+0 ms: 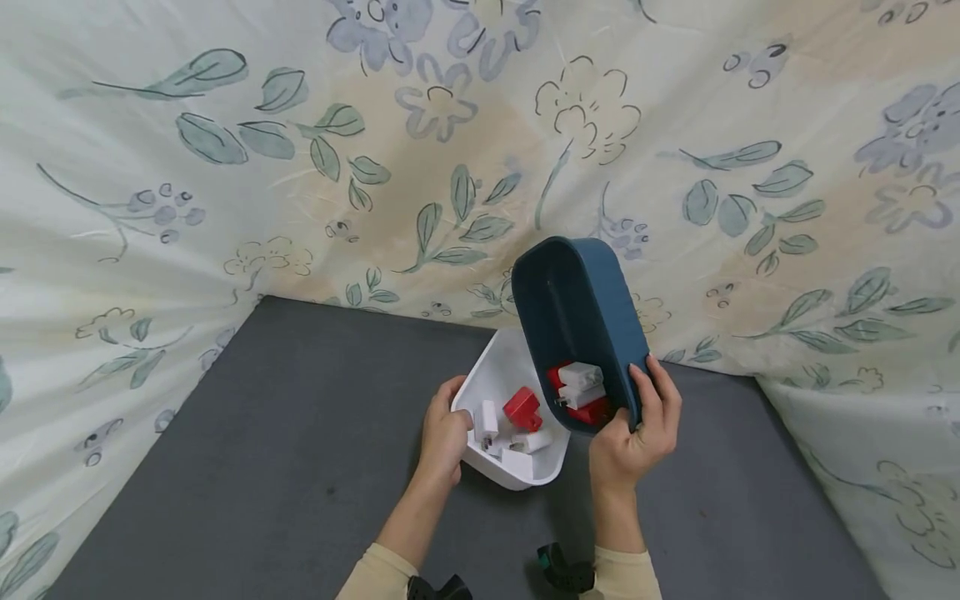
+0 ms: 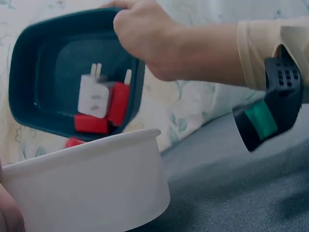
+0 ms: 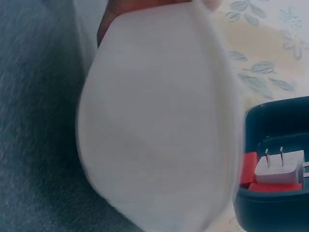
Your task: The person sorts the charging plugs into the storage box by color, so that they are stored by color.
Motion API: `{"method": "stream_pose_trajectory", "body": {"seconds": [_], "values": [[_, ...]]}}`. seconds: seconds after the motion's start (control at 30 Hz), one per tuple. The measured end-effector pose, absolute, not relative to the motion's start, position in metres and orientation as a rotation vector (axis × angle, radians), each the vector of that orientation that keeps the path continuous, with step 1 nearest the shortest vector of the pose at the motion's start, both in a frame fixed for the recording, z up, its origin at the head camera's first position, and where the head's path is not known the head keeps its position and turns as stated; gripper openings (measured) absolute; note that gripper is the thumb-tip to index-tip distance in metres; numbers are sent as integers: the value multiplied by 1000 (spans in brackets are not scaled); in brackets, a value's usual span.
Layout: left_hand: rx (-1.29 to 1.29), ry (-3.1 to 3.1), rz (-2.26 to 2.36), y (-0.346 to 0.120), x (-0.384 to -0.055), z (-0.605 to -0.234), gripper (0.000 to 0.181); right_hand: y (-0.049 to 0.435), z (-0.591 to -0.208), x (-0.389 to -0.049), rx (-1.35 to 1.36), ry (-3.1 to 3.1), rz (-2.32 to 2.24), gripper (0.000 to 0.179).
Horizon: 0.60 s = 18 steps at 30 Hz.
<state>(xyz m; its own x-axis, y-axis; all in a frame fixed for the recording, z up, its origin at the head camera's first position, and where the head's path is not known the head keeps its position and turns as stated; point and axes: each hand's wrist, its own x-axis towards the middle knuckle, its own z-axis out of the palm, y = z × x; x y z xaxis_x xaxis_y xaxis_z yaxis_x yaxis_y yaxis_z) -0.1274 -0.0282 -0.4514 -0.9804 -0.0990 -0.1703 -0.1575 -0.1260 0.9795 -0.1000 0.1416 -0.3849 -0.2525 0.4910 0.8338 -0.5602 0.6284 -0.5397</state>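
Observation:
My left hand (image 1: 445, 433) grips the left wall of a white plastic bin (image 1: 491, 367), thumb over the rim. Inside the bin lie a red plug adapter (image 1: 523, 408) and several white plug adapters (image 1: 531, 442). With my right hand (image 1: 637, 417) I hold a dark blue bin (image 1: 611, 292) by its near end, tilted above the white bin's right side. White adapters (image 1: 581, 383) and red ones (image 1: 592, 412) sit bunched in its lower end. The left wrist view shows prongs on a white adapter (image 2: 94, 96) there. In the right wrist view the white bin's underside (image 3: 159, 116) covers most of the frame.
A dark grey tabletop (image 1: 300, 433) extends under both arms. Floral fabric (image 1: 450, 167) hangs behind it and along both sides. Black wrist devices (image 1: 566, 571) sit at the cream sleeves (image 1: 622, 575).

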Motion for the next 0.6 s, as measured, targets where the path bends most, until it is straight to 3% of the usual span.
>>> {"method": "stream_pose_trajectory", "body": {"seconds": [0.33, 0.6], "values": [[-268, 1981, 2377, -31, -128, -458, 64, 145, -390, -106, 290, -1506, 768, 27], [-301, 1955, 2392, -29, -132, -463, 64, 154, -392, -106, 197, -1522, 1005, 44]]}}
